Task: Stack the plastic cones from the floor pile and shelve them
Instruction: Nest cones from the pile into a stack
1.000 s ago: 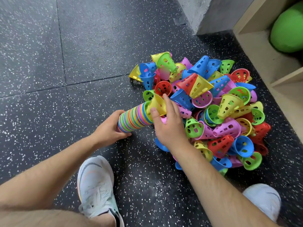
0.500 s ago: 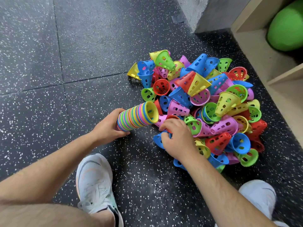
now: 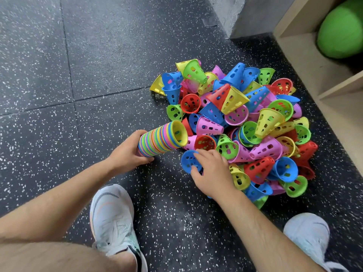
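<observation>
Dark speckled rubber flooring [image 3: 98,55] runs under everything, with tile seams crossing beyond your left hand. Your left hand [image 3: 127,154] is curled around the narrow end of the stack of nested cones [image 3: 161,139]. Fingers wrap over the top and the thumb runs along the near side. The stack lies on its side and reaches away from that hand toward the right. Its yellow open mouth faces the pile and stops just short of the nearest loose cones.

Your right hand [image 3: 212,171] sits at the near-left edge of the pile of loose cones [image 3: 245,124], a little right of the stack's mouth. It pinches a blue cone [image 3: 187,160], fingers curled over the top of the rim and thumb pressed against the lower edge. The cone's round open end shows to the left of your knuckles, between your two hands. A red cone [image 3: 205,142] lies just past your fingertips, mouth toward you. A green one [image 3: 227,147] touches the pile beside your knuckles. The rest of the pile, in blue, pink, yellow, red and green, spreads away from the right hand, forward and to the right.

Beyond the pile, further right of the hand, stands a pale wooden shelf [image 3: 314,75] with a green ball [image 3: 341,28] in its upper compartment. A grey concrete pillar [image 3: 245,14] rises past the far side of the pile. Your left shoe [image 3: 112,218] is planted below and between your forearms, and your right shoe [image 3: 308,230] is outside the right forearm.
</observation>
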